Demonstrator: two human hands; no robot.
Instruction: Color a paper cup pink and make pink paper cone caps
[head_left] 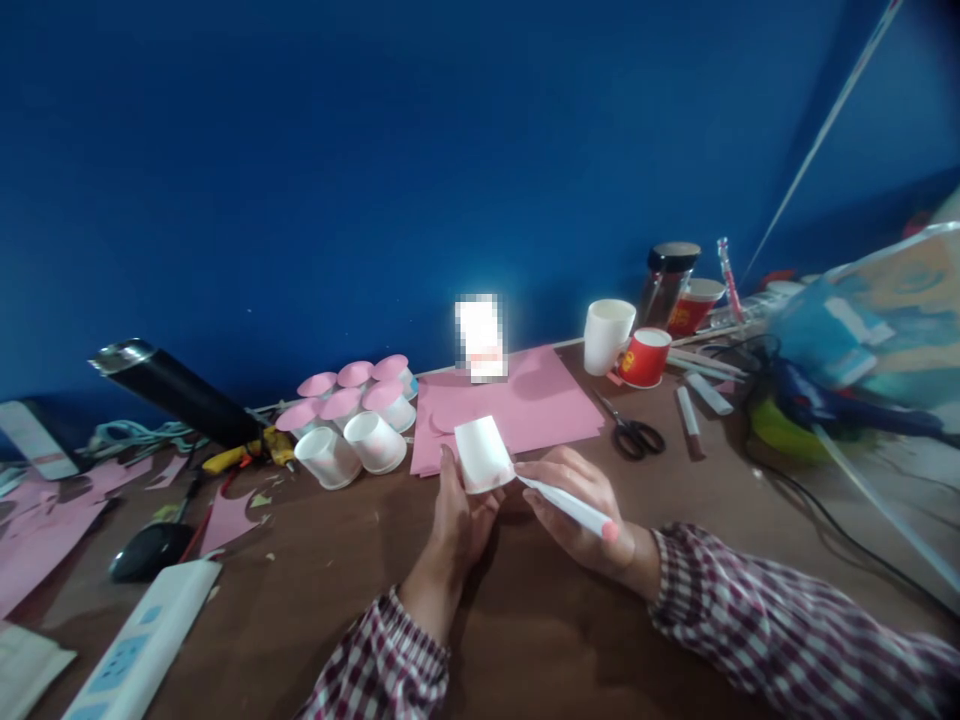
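My left hand [459, 512] is closed around a white paper cup [484, 455], holding it tilted above the table near the pink paper sheets [517, 405]. In my right hand [574, 500] is a white marker [571, 508] with a pinkish-red end. Its tip meets or nearly meets the cup's lower right edge; I cannot tell if it touches. Left of the sheets stand two plain white paper cups [375, 443]. Behind them are several cups topped with pink paper discs [343, 404].
Black scissors [636, 438] and a marker cap [709, 393] lie to the right, before a red cup [646, 358] and a white cup [609, 337]. A glue gun [832, 400] trails a cord. At left are a black flask [176, 390], a mouse [152, 550] and a power strip [146, 640].
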